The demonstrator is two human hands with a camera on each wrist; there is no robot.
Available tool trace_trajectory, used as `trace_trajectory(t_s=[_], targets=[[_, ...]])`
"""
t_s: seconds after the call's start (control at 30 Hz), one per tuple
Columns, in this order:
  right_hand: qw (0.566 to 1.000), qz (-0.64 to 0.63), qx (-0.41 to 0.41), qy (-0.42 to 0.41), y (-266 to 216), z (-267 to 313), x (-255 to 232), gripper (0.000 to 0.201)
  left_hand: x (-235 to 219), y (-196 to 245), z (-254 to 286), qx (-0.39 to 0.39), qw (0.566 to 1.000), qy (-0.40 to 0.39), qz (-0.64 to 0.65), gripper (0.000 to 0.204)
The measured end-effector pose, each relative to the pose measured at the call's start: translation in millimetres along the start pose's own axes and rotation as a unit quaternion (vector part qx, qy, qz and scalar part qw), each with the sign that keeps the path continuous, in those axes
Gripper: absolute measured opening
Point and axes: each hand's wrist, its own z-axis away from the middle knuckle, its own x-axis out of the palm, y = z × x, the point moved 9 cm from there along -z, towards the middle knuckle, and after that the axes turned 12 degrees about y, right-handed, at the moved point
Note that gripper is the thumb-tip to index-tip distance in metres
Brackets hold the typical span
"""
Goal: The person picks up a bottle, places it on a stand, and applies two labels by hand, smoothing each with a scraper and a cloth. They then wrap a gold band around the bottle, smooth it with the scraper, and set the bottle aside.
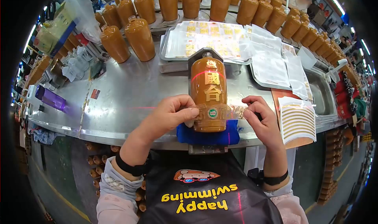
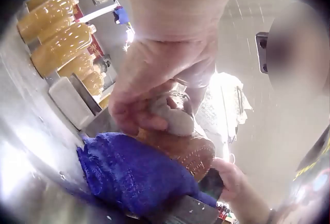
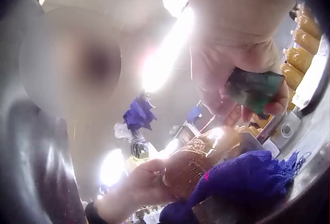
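A brown glazed bottle (image 1: 208,80) with gold characters lies on its back, neck away from me, in a dark holder (image 1: 217,55) with a blue cloth (image 1: 233,133) under its base. Across its lower part runs a clear label strip (image 1: 202,114) with a round green emblem. My left hand (image 1: 167,113) pinches the strip's left end at the bottle's side; one fingertip wears a pale finger cover (image 2: 178,118). My right hand (image 1: 262,116) pinches the strip's right end, off the bottle. A dark green flat piece (image 3: 256,91) sits within its curled fingers.
Behind the holder, a metal tray (image 1: 167,53) carries sheets of gold labels (image 1: 210,39). A sheet of curved gold strips (image 1: 297,119) lies at right, near a sink (image 1: 321,92). Brown bottles (image 1: 139,39) line the back; a purple bottle (image 1: 53,99) lies at left.
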Motion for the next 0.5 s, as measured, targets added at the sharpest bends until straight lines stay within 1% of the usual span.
trace_trajectory(t_s=[0.17,0.5], targets=[[1.000,-0.002,0.015,-0.004,7.7,2.7,1.4,0.013,-1.6,-2.5,-2.9,0.004,0.999,0.022,-0.025,0.016],[0.999,-0.008,0.026,-0.016,13.9,1.7,8.9,0.013,-5.3,-1.7,-3.7,0.023,0.998,0.041,-0.045,0.016]])
